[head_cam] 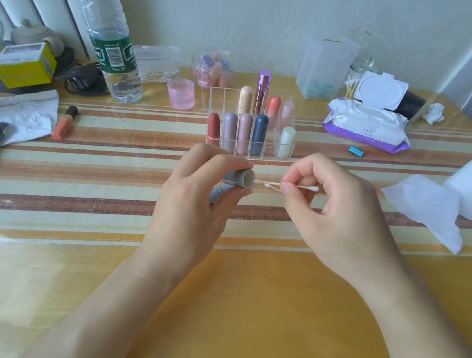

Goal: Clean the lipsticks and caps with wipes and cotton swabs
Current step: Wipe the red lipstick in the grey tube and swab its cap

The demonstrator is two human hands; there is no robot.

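Your left hand [199, 180] grips a grey cap [242, 178], open end facing right. Your right hand [323, 200] pinches two cotton swabs [301, 188], tips just beside the opening.

Just one feed for me here: a wide-angle cam on the wearer's head, facing forward and down across the table [243, 312]. The left hand [197, 195] and right hand [331, 213] sit close, mid-frame, with the wall [276, 21] up top.

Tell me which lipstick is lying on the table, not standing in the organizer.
The orange black-capped lipstick, flat beside the crumpled tissue, left of the organizer.
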